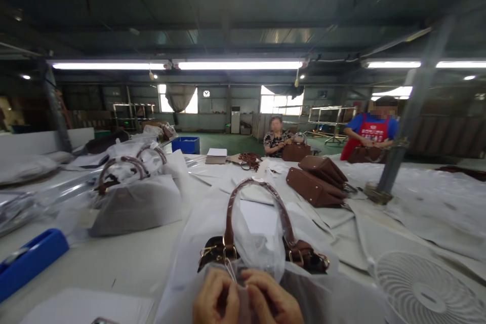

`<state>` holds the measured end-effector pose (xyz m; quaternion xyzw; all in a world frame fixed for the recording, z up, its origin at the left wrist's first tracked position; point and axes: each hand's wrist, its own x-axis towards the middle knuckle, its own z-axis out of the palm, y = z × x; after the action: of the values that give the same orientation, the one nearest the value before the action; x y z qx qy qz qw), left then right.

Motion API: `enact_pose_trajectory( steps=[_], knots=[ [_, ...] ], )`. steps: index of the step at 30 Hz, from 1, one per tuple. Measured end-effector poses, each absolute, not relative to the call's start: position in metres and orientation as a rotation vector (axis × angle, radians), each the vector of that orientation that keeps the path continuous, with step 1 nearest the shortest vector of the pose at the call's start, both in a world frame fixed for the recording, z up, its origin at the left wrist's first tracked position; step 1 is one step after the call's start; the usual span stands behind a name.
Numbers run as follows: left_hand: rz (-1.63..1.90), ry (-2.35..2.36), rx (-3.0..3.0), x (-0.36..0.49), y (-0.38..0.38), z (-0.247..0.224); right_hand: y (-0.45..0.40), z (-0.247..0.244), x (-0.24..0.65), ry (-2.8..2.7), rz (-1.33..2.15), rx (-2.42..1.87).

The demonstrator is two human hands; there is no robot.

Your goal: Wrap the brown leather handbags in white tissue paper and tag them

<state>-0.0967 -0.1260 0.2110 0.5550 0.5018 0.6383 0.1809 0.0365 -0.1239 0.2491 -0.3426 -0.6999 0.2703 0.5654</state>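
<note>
A brown handbag (259, 215) stands right in front of me, its arched handle upright and wrapped in clear plastic. Translucent white wrapping (326, 293) covers the body, while gold rings and buckles show at the handle's ends. From the left handle ring hangs a thin pale cord (230, 269), running down to my fingers. My left hand (216, 297) is closed in a pinch on this cord at the bag's top edge. Close beside it, my right hand (271, 297) also pinches, thumb against forefinger, at the cord's lower end. The cord's ends are hidden between the fingertips.
Wrapped handbags (136, 202) stand at left, behind a blue tape dispenser (32, 260). A white fan (421, 288) is at near right, and a metal post (413, 106) rises beyond it. Brown bags (315, 187) lie across the table, where two people handle other bags.
</note>
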Motion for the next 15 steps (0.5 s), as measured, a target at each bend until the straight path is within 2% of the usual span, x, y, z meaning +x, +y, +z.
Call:
enact_pose_trajectory(
  steps=[3,6,10,15],
  knots=[
    [1.803,1.302,1.625,-0.105,-0.138,0.243,-0.128,0.259,0.035,-1.378,1.025,-0.949],
    [1.722,1.083,1.494,-0.113,-0.141,0.263,-0.126,0.259,0.029,-1.189,1.246,-0.974],
    [1.615,0.929,1.296,-0.112,-0.139,0.263,-0.122,0.255,0.028,-1.108,1.326,-0.951],
    [1.548,1.019,1.178,-0.105,-0.138,0.253,-0.119,0.249,0.031,-1.109,1.269,-0.984]
  ],
)
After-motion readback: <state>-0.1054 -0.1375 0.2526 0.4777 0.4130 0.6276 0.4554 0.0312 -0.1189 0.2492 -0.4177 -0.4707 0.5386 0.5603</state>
